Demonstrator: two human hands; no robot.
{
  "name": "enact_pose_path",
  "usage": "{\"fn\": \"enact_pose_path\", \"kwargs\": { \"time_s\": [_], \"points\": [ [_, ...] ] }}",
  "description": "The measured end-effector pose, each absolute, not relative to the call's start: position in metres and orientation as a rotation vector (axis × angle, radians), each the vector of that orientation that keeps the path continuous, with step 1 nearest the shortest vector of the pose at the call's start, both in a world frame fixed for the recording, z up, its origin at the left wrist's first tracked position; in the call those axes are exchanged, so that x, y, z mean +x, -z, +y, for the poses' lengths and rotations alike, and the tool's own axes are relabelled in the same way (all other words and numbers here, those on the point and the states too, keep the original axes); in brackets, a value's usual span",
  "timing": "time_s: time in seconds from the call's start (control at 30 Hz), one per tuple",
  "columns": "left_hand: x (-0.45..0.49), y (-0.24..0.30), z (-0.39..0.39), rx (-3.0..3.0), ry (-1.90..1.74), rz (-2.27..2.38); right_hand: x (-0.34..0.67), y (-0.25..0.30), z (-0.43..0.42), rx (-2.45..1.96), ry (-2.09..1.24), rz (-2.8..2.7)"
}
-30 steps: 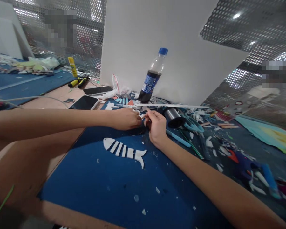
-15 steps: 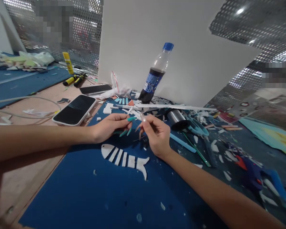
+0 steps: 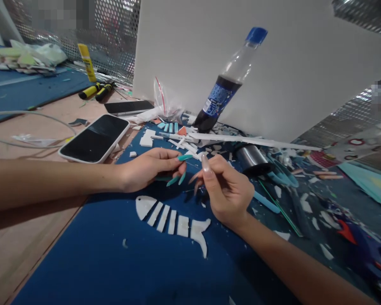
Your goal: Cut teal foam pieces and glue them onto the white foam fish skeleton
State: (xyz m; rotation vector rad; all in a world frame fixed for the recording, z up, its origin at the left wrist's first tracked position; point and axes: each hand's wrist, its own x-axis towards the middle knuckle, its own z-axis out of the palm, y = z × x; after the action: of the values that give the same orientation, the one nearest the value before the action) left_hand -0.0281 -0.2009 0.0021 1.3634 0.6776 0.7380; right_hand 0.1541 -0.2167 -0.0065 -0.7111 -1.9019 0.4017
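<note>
left hand: long teal nails | right hand: pearly nails

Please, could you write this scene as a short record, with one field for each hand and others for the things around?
Left hand: thumb and fingers drawn together above the mat; cannot tell if they hold anything
Right hand: fingers curled, facing the left hand; any held thing is too small to tell
Nearest the person: white fish-shaped pieces, laid in a row with gaps
Surface: blue mat
Left side: white-edged phone
Right side: spool, beyond the right hand
Back: blue-capped bottle, before a white board
</note>
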Motion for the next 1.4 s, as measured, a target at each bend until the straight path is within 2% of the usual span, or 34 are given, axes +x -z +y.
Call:
{"fn": "enact_pose_path", "kwargs": {
  "time_s": [0.27, 1.4],
  "points": [
    [-0.0306, 0.0015, -0.1992, 1.301, -0.729, 0.679, 0.1527, 0.0063, -0.2190, -0.666, -0.287, -1.940],
    [-0.0290, 0.0035, -0.1996, 1.177, -0.708, 0.626, 0.1496, 0.0052, -0.2174, -0.764, -0.255, -1.975]
  ]
}}
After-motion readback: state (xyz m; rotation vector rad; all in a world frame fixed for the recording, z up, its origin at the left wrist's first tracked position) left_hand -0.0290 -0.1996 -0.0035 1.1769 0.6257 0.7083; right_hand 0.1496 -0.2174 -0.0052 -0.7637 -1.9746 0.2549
